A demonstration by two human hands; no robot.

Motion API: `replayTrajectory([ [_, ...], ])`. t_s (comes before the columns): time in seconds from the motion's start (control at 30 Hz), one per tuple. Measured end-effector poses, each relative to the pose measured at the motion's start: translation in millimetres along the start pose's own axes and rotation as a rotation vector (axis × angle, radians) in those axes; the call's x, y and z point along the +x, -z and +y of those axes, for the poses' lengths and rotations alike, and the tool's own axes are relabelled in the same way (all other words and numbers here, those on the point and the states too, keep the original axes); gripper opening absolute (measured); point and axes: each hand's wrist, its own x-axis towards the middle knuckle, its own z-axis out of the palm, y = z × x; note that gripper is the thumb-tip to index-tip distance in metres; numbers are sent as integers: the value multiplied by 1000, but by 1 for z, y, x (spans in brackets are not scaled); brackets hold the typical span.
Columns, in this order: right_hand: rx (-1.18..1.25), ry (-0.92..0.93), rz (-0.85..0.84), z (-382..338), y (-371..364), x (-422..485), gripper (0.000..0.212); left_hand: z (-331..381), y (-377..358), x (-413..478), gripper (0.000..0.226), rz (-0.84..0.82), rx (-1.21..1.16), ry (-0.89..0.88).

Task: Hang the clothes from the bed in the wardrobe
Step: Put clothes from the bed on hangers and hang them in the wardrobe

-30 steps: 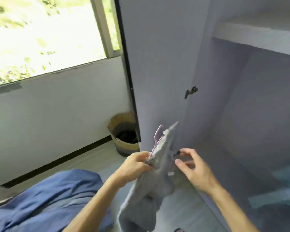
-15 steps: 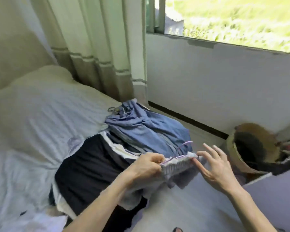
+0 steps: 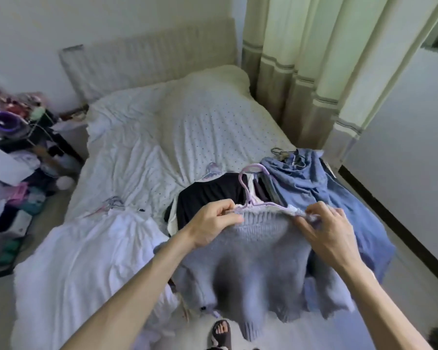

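A grey knitted sweater (image 3: 250,263) hangs on a lilac plastic hanger (image 3: 250,184) over the foot of the bed (image 3: 187,127). My left hand (image 3: 210,223) grips the sweater's left shoulder and the hanger arm. My right hand (image 3: 324,231) pinches the right shoulder at the hanger's other end. On the bed behind lie a blue garment (image 3: 321,190), a black garment (image 3: 208,195) and a white garment (image 3: 86,251), each with a hanger near its top. The wardrobe is out of view.
Striped curtains (image 3: 314,72) hang at the bed's right, beside a white wall (image 3: 402,137) with a dark skirting strip. A cluttered stand (image 3: 15,137) with many small items fills the left. My sandalled foot (image 3: 221,333) stands on the pale floor below.
My view has swung from the wardrobe past the window to the bed. The sweater on its hanger came along in both hands and is now spread wide over the bed's foot.
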Motion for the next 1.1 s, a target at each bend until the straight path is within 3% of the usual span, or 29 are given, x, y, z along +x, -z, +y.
replayTrajectory([
  [0.07,71,20,-16,-9,-5,15,46,1,9,-1,58,124,34,-37],
  [0.23,534,-210,-237,-8,-20,49,78,3,39,18,51,287,115,-36],
  [0.33,666,-367,-442,8,-36,65,74,-4,60,43,48,340,121,-7],
  [0.47,597,-430,-617,24,-73,84,54,-29,95,88,50,404,64,26],
  [0.67,412,-490,-461,11,-155,154,14,-101,154,206,53,510,221,184],
  [0.8,253,-593,-354,10,-221,221,24,-185,169,288,44,494,247,348],
  [0.93,160,-667,-384,15,-280,268,20,-278,167,345,23,455,237,459],
  [1.1,91,-714,-437,32,-331,308,24,-330,185,421,20,561,324,490],
])
